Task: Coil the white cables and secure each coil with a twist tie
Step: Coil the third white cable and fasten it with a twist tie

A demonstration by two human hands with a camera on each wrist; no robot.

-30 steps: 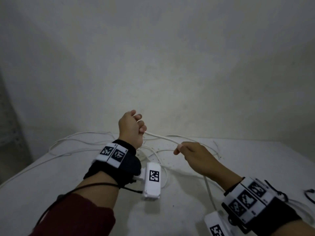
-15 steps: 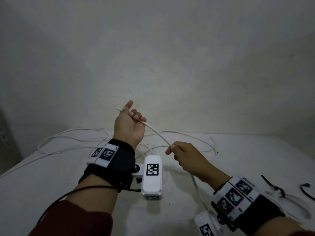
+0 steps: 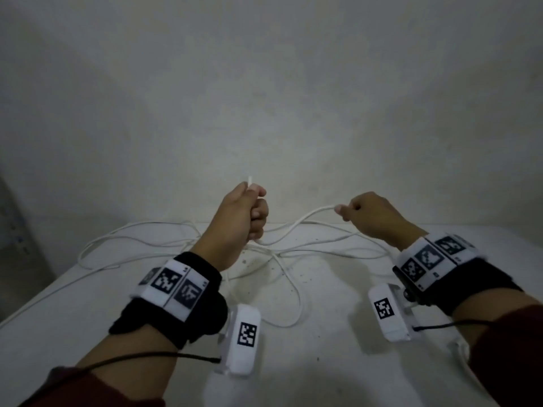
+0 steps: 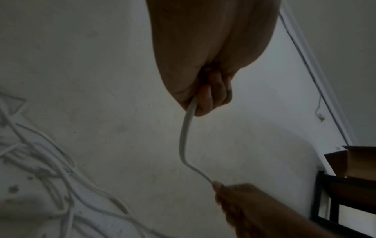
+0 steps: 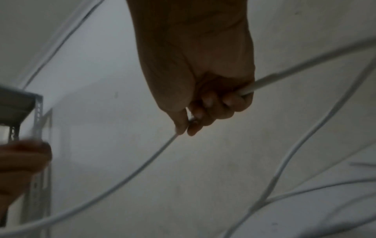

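White cable (image 3: 296, 227) sags between both fists above the table (image 3: 338, 348): left hand (image 3: 245, 214) wrapped tight around one end, right hand (image 3: 371, 214) pinching it further along. More loose cable sprawls behind.

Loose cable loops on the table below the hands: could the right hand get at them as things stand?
Probably not yet. The loose cable loops lie uncovered on the table, nothing blocking them, but the right hand is gripping the white cable, as is the left hand, so it would have to let go first.
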